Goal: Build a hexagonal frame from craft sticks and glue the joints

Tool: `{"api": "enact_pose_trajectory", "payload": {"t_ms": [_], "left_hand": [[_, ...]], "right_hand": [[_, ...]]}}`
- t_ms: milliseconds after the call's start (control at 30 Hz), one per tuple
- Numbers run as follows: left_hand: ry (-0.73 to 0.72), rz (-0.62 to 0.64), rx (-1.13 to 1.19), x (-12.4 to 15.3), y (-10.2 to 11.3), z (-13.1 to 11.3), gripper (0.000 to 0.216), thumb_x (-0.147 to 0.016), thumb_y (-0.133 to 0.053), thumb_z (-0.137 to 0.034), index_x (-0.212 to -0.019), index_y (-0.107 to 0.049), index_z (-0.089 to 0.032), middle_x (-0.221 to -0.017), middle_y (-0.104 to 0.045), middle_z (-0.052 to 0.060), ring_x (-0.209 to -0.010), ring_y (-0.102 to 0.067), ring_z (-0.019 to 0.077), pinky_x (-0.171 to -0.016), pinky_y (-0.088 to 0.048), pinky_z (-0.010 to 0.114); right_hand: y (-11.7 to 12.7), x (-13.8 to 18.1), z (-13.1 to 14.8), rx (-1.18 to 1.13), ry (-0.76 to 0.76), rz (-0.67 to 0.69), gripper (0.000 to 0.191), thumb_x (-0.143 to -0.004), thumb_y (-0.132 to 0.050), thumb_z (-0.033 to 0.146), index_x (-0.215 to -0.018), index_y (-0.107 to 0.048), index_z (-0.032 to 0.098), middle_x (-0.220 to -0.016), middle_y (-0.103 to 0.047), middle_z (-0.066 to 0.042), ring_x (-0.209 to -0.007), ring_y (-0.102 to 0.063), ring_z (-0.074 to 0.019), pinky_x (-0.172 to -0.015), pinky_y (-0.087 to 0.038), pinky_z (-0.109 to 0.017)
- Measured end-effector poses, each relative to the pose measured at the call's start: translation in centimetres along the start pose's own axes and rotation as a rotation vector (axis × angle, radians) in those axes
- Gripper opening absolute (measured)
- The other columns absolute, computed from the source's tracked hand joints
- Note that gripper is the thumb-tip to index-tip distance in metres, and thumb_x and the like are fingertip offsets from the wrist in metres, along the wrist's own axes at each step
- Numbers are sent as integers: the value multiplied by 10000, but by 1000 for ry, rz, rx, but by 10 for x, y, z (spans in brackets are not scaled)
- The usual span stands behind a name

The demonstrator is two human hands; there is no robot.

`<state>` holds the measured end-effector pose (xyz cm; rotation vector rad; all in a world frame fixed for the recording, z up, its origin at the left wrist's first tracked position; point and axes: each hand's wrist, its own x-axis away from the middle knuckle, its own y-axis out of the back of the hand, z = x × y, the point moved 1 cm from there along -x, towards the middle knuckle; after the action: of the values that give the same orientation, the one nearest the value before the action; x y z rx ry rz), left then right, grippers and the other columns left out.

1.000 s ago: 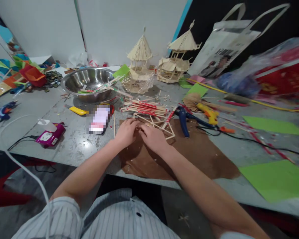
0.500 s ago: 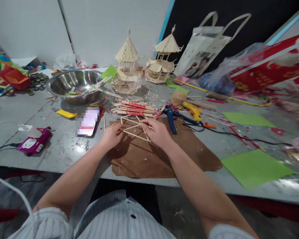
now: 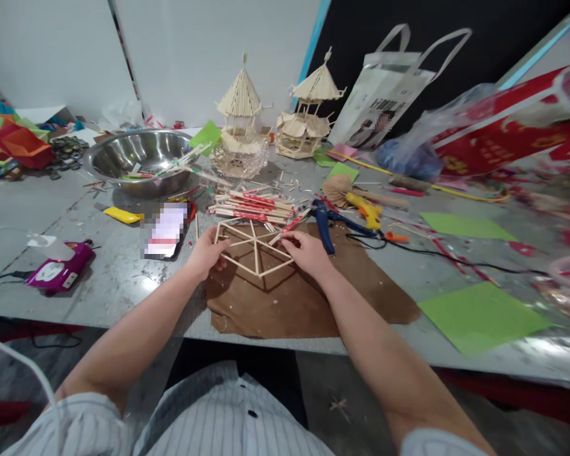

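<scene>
Between my hands is a hexagonal frame [image 3: 259,275] of thin wooden sticks, with spokes meeting at its middle. My left hand [image 3: 209,252] grips its left corner, thumb on top and fingers beneath. At the right side, my right hand [image 3: 304,252] pinches the frame's edge. A brown sheet [image 3: 285,310] lies below it on the table. Just behind the frame is a pile of chopsticks in red-printed wrappers [image 3: 254,206]. A blue-handled cutting tool [image 3: 323,228] rests close to my right hand.
Two stick-built pavilion models [image 3: 241,104] stand at the back beside a steel bowl [image 3: 137,158]. On the left are a yellow knife [image 3: 122,215], a phone [image 3: 166,231] and a purple power strip [image 3: 59,269]. A yellow glue gun [image 3: 365,210] and green paper [image 3: 484,316] lie to the right.
The stick frame has turned and now shows its whole hexagon with spokes. My left hand has shifted slightly left, and my right hand slightly right along its edge.
</scene>
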<state>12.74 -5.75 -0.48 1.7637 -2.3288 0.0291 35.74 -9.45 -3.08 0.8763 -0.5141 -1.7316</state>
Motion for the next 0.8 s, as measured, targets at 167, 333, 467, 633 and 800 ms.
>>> {"api": "enact_pose_trajectory", "payload": {"t_ms": [167, 333, 467, 633, 800], "left_hand": [[47, 71, -32, -2, 5, -3, 235, -702, -476, -190, -927, -535, -157, -412, -335, -98, -237, -353, 48, -266, -163, 157], [79, 130, -7, 0, 5, -3, 271, -674, -469, -150, -931, -551, -163, -396, -353, -94, -236, -351, 49, -273, -160, 158], [101, 147, 9, 0, 5, -2, 320, -662, -480, -140, -972, -555, -172, -389, -362, -91, -241, -338, 51, -282, -161, 163], [123, 182, 60, -2, 7, -3, 321, -664, -495, -139, -973, -582, -150, -353, -324, -95, -237, -264, 37, -292, -169, 173], [170, 215, 49, 1, 8, -8, 361, -657, -513, -118, -1014, -565, -109, -340, -306, -98, -264, -215, 33, -302, -174, 176]], "right_hand": [[2, -3, -8, 6, 5, -18, 278, -745, -418, 189, -935, -615, 141, -868, -651, -58, -782, -587, -145, -738, -443, -282], [-1, -11, -28, 195, 197, 72, 377, -711, -378, 76, -996, -613, 151, -1100, -571, -76, -1020, -511, -157, -900, -375, -316], [-1, -15, -41, 302, 239, 120, 343, -733, -380, 98, -964, -631, 131, -1060, -591, -97, -995, -526, -174, -906, -372, -333], [4, -17, -46, 317, 179, 24, 263, -713, -424, 130, -848, -648, 156, -998, -611, -89, -958, -541, -190, -868, -401, -356], [8, -15, -42, 239, 155, -76, 317, -718, -387, 111, -917, -632, 141, -1018, -609, -94, -993, -533, -180, -890, -395, -347]]}}
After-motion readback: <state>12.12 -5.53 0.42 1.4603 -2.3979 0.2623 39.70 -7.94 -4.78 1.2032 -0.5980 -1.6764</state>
